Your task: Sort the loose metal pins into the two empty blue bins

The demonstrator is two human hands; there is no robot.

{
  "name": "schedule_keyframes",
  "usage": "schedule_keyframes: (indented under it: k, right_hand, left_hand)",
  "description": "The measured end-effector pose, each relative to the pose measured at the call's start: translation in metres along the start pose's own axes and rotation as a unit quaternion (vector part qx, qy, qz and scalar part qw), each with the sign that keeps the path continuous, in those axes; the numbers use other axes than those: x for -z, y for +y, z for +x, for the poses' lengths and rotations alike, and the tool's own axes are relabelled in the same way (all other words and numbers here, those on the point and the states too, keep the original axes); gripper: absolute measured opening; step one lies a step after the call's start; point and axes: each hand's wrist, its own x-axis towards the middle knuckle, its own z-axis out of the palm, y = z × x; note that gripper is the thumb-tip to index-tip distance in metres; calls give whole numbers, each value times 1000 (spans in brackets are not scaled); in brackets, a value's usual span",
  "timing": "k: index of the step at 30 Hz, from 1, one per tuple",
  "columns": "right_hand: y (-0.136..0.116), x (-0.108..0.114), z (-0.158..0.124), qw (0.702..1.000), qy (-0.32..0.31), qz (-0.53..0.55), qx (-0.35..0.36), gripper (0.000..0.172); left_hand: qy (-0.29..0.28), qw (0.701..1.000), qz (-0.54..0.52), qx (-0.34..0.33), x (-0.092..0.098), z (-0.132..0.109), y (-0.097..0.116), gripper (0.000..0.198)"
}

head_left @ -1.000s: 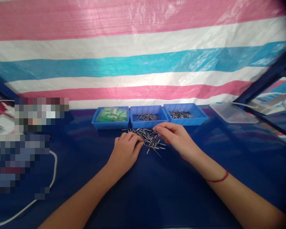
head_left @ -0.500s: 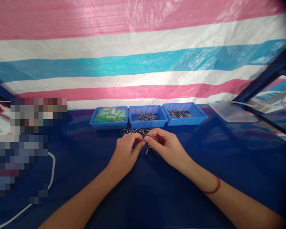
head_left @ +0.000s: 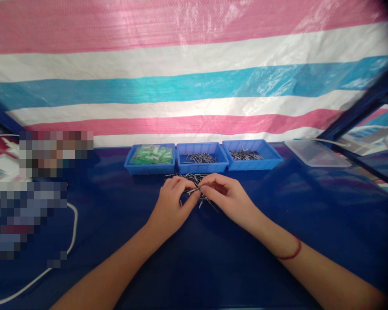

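Thin metal pins that look like blind rivets lie in a loose pile on the dark blue table, just beyond and beneath my fingers. My right hand pinches one rivet between thumb and forefinger, its shank pointing left. Close against it is my left hand, thumb and forefinger parted around the rivet's free end, the thumb tip near my right thumb. My other left fingers are curled and partly hidden.
Behind the pile stand three blue bins: the left bin with green-and-white packets, the middle bin and right bin with similar metal pins. A clear plastic lid lies at right. A white cable curves at left.
My left thumb and forefinger have parted from a pinch, and a rivet now shows between the hands. My right hand stays pinched. The bins keep their places.
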Motion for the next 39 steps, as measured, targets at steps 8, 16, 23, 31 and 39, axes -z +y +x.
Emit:
schedule_keyframes:
  k: [8, 16, 23, 31, 39]
  right_hand:
    - [-13, 0, 2, 996, -29, 53, -62, 12]
    - [-5, 2, 4, 970, 18, 197, -139, 20]
    - [-2, 48, 26, 914, 250, 298, -114, 29]
    - [-4, 45, 24, 921, 196, 301, -153, 19]
    - [-13, 24, 12, 993, 74, 37, -86, 15]
  left_hand:
    - [23, 1000, -17, -11, 2, 0, 1, 11]
    - [-10, 1000, -5, -8, 1, 0, -1, 14]
    - [-87, 990, 111, -3, -3, -5, -3, 22]
    - [-101, 974, 199, -39, -6, -6, -3, 13]
    - [-65, 977, 203, 0, -1, -3, -1, 18]
